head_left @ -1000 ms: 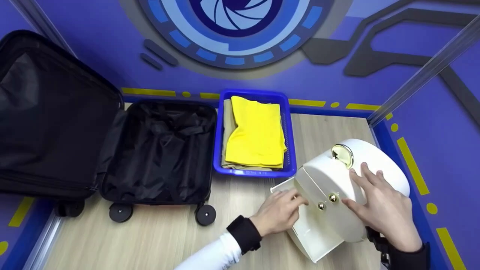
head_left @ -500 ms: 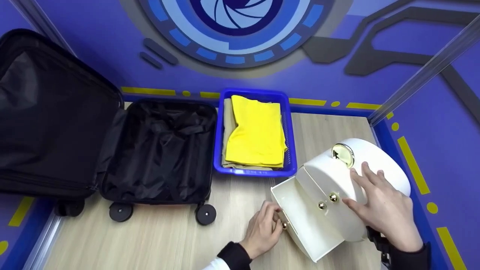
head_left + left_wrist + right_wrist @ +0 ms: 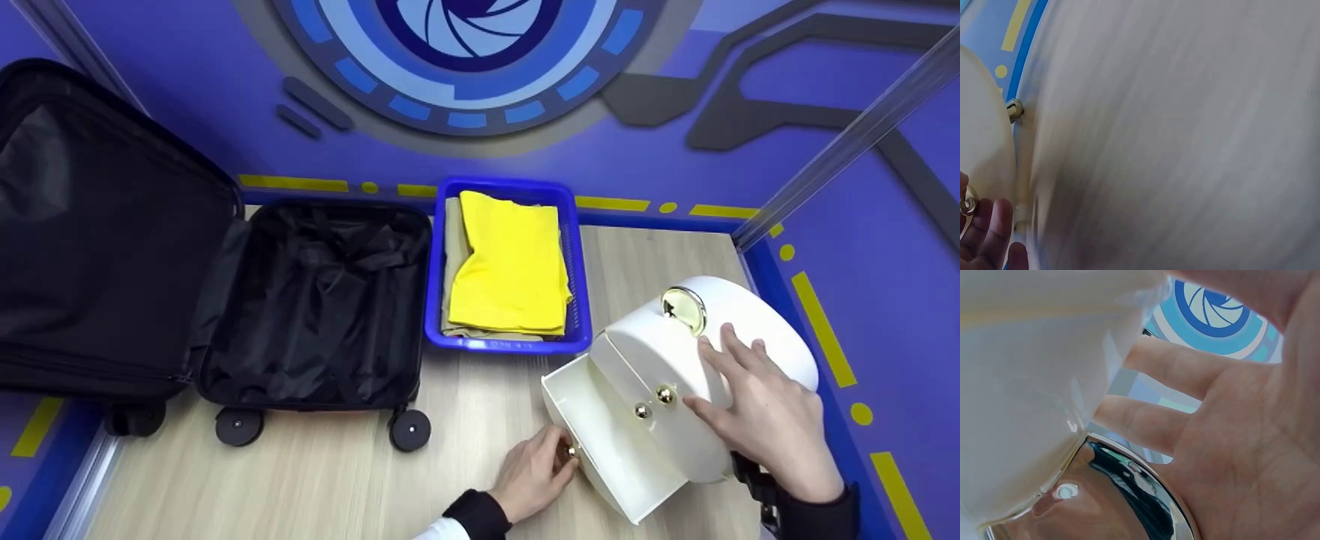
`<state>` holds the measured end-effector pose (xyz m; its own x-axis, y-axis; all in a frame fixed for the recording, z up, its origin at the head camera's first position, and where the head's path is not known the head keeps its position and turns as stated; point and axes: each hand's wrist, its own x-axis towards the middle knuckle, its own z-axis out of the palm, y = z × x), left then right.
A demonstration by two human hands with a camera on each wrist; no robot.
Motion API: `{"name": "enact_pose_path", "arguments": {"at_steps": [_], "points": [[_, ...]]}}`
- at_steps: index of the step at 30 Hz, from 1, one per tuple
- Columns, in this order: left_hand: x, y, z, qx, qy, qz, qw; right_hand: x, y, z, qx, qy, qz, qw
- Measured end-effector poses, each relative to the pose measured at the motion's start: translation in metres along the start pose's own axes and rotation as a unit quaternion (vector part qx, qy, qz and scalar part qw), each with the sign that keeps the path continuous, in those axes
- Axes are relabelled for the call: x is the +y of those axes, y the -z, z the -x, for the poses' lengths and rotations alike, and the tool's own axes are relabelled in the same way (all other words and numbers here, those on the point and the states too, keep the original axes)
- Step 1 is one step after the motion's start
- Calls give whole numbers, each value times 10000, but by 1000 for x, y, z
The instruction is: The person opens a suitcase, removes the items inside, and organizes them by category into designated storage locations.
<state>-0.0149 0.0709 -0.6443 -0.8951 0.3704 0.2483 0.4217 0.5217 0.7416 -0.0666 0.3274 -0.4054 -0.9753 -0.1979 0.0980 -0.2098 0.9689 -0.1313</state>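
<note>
A white rounded storage box (image 3: 750, 307) with gold knobs stands at the right, its white drawer (image 3: 619, 442) pulled out toward the lower left. Nothing lies inside the drawer. My left hand (image 3: 532, 476) is at the drawer's front, pinching its small gold knob (image 3: 572, 451) between thumb and fingers. In the left wrist view the fingers (image 3: 1000, 225) curl around that knob. My right hand (image 3: 772, 412) rests on the box's upper side with spread fingers, below a gold-rimmed round handle (image 3: 684, 310). From the right wrist, the palm shows beside a shiny gold curved piece (image 3: 1106, 495).
A blue basket (image 3: 510, 346) holding a folded yellow cloth (image 3: 510, 262) over beige cloth stands at the back middle. To its left lies an open black suitcase (image 3: 322, 322) with wheels. Blue patterned walls (image 3: 637, 172) enclose the wooden tabletop (image 3: 337, 480).
My left hand has moved from above the open drawer down and left to its front and now pinches the knob. The box, drawer and right hand have stayed in place.
</note>
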Motion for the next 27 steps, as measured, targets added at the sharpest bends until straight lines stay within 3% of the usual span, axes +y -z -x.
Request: {"name": "enact_pose_path", "arguments": {"at_steps": [7, 13, 27], "points": [[4, -1, -14, -109, -27, -95, 9999, 0, 0, 0, -3, -4, 7, 10000], [10, -2, -27, -536, 248, 94, 9982, 0, 0, 0, -14, -1, 24, 10000], [16, -4, -62, -1461, -4, 24, 9893, 0, 0, 0, -4, 54, 21, 10000]]}}
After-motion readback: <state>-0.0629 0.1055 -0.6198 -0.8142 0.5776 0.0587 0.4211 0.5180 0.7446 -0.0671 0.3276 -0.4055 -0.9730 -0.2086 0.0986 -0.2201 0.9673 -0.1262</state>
